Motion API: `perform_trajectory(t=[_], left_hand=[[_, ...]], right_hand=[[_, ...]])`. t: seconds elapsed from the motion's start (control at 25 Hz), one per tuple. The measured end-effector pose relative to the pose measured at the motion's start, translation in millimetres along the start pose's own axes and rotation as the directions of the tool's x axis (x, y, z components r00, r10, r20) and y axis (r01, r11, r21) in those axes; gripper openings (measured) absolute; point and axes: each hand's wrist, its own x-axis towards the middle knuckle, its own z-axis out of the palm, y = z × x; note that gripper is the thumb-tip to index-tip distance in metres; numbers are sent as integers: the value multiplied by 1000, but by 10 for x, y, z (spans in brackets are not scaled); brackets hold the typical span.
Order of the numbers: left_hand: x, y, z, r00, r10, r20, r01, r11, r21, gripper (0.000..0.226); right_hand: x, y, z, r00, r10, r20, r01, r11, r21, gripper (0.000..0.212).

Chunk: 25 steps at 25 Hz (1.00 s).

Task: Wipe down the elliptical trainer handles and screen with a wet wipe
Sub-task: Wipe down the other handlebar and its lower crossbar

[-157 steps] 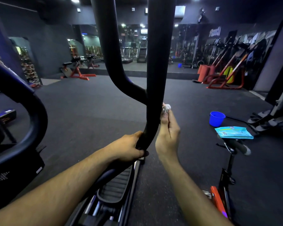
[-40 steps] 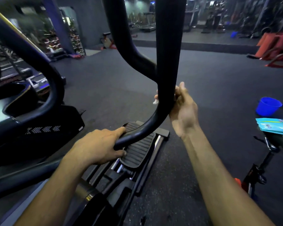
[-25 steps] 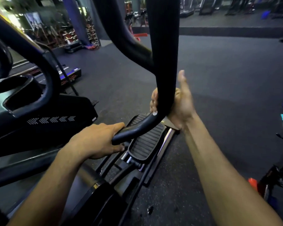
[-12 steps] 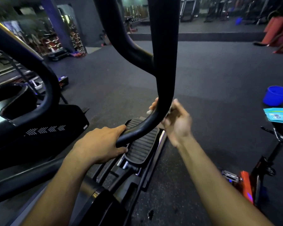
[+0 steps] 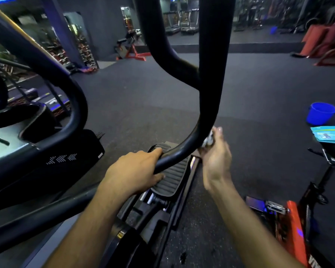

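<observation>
The elliptical trainer [image 5: 46,151] fills the left and centre of the frame, its black body at left and its ribbed pedal [image 5: 170,175] at lower centre. The curved black handle [image 5: 209,89] descends from the top centre, bends at mid-frame and sweeps down-left. The left arm enters from the bottom left, forearm rising diagonally; the left hand [image 5: 133,171] lies knuckles-up over the lower end of the handle, fingers curled round the bar. The right arm enters from the bottom right, wrist bent upward; the right hand [image 5: 215,157] sits just right of the handle's bend, fingers bunched round a crumpled white wet wipe [image 5: 208,141] that lies against the bar. A blue bucket [image 5: 320,113] stands on the floor at right, above a turquoise wipe packet [image 5: 329,135] at the right edge.
</observation>
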Motion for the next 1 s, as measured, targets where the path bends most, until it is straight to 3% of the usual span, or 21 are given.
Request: perform_trajectory(t=[0.08, 0.16, 0.2, 0.28, 0.36, 0.52, 0.76, 0.84, 1.0], left_hand=[[-17, 21, -27, 1000, 4, -3, -4, 1000, 6, 40], [-28, 21, -32, 1000, 12, -13, -12, 1000, 7, 39], [-27, 15, -31, 1000, 20, -15, -20, 1000, 3, 39], [-33, 11, -41, 999, 30, -13, -30, 1000, -6, 38], [-42, 16, -53, 999, 39, -17, -40, 999, -16, 37], [-68, 3, -24, 997, 60, -52, -61, 998, -27, 36], [-60, -16, -18, 995, 73, -62, -75, 996, -42, 37], [-63, -12, -12, 995, 78, -69, -81, 995, -49, 37], [-74, 2, -40, 996, 75, -57, -78, 996, -46, 37]], right_hand=[[116, -198, 115, 983, -172, -65, 159, 972, -174, 33], [273, -358, 179, 958, -285, -24, 264, 912, -314, 47], [329, -410, 180, 964, -265, 22, 259, 916, -307, 56], [346, -434, 183, 996, -60, 71, 71, 983, -167, 68], [224, -286, 144, 994, 90, 57, -88, 995, -39, 66], [24, 32, 77, 991, -55, -120, 44, 994, -95, 51], [408, -544, 276, 985, -134, 104, 148, 978, -144, 84], [422, -493, 228, 987, -60, 149, 80, 988, -132, 86], [235, -70, 178, 937, 289, 198, -313, 944, 103, 81]])
